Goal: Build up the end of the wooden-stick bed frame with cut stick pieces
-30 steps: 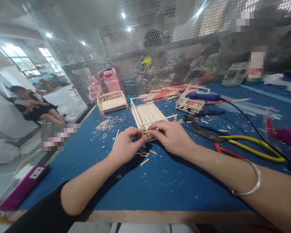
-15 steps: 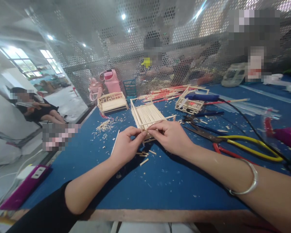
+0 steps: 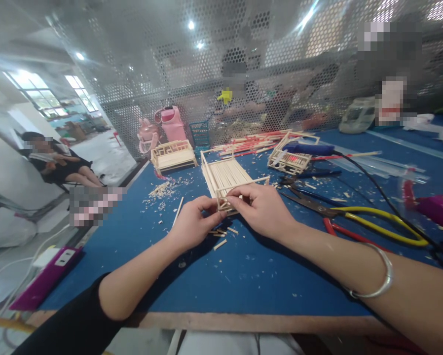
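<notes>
Pinching: both hands meet at the near end of a small wooden stick frame (image 3: 227, 178) on the blue table (image 3: 243, 276), seen from the head view.
Left hand: the left hand (image 3: 193, 224) is curled nearly closed, thumb and forefinger tips nipping the frame's near-left corner post.
Right hand: the right hand (image 3: 263, 209) is likewise mostly closed, fingertips gripping the frame's near rail from the 3 o'clock side; a silver bangle (image 3: 377, 276) sits on that forearm.
Frame position: it rests at table centre, its slatted bed running away toward 12 o'clock, the near end between the two hands.
Offcuts: short stick pieces (image 3: 221, 237) lie just under the hands at 6 o'clock (plus fine shavings scattered toward 10 o'clock).
Tools: yellow-handled pliers (image 3: 377, 224) lie at 3 o'clock, a blue glue gun (image 3: 308, 148) at 1 o'clock with its black cord trailing right.
Other models: a finished bench-like model (image 3: 173, 155) stands at 11 o'clock, another stick frame (image 3: 290, 159) at 1 o'clock.
Beyond: a perforated metal screen (image 3: 132, 74) backs the table; a seated person (image 3: 56, 165) shows at 9 o'clock.
</notes>
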The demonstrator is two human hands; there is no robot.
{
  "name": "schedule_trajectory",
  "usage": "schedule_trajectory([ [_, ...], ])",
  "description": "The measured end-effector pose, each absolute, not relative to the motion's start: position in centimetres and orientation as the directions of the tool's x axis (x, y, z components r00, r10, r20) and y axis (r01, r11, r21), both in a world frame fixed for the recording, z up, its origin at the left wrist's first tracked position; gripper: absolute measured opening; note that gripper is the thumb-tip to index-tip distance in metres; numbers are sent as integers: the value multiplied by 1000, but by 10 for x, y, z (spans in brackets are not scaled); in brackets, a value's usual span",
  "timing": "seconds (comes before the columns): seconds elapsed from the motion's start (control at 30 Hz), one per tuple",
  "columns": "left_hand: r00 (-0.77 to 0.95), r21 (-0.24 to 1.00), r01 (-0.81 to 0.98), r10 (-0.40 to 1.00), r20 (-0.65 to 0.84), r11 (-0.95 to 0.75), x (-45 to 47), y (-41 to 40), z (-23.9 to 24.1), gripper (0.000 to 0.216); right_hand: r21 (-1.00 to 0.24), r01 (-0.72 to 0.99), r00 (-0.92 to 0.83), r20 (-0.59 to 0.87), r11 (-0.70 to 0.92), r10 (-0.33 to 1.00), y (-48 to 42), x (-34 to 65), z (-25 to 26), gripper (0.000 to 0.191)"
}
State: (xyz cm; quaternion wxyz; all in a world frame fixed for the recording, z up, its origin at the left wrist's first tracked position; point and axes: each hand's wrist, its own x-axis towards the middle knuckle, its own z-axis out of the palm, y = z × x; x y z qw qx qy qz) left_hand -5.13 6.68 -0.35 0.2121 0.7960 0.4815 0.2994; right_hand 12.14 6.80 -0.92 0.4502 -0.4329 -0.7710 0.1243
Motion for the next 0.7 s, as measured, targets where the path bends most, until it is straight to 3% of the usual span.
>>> schedule_trajectory([
  [0.27,373,684,587,894,247,-434,-49,65,-9,19,-518,641,-193,606,566,772,54,128,-11,19],
  [0.4,395,761,536,906,155,-364,-54,72,-1,47,-549,625,-172,597,555,784,58,129,-12,18],
  [0.47,380,771,548,918,116,-324,-63,77,11,49,-558,612,-160,606,560,779,59,129,-12,18],
  [0.57,286,625,729,954,92,-279,-75,83,28,20,-566,604,-150,611,562,777,59,130,-11,18],
  [0.63,274,499,823,959,73,-273,-77,83,33,20,-575,593,-147,611,563,778,60,130,-11,18],
  [0.7,305,454,838,950,75,-304,-74,77,30,15,-583,577,-145,616,572,774,60,131,-12,18],
])
